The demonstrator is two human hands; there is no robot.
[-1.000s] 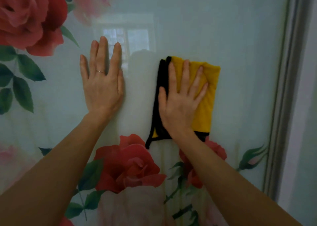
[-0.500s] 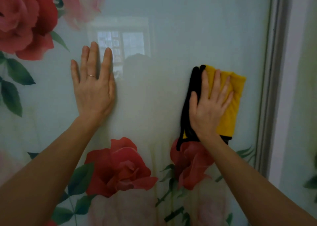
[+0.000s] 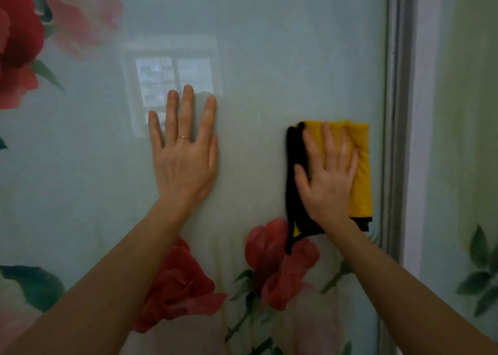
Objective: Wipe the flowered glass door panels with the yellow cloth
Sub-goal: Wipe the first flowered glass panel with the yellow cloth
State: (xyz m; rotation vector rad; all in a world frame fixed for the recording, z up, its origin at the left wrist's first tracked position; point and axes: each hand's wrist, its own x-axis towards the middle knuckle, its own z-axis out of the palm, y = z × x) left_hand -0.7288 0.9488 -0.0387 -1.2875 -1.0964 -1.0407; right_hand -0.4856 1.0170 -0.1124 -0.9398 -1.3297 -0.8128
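Right hand: the right hand lies flat at centre right of the frame, fingers straight and slightly spread, pointing up. Its palm and fingers press the cloth against the glass and nothing is curled round it.
Yellow cloth: the yellow cloth is folded into an upright rectangle and sits flat on the glass under the right hand, at centre right. Its black edge runs down the left side and hangs below the wrist. The cloth's right side lies just beside the door frame.
Left hand: the left hand is spread flat on bare glass at the middle of the frame, fingers straight and pointing up, holding nothing. It is well apart from the cloth. A thin ring shows on one finger.
Glass door panel: the glass door panel is pale and glossy and fills most of the view. Printed red roses sit at upper left, lower centre and just below the cloth.
Reflection: a window reflection shows in the glass just above the left hand's fingertips.
Door frame: the door frame is a grey upright strip at the right.
Next panel: the next panel lies beyond the frame, with green printed leaves at lower right.
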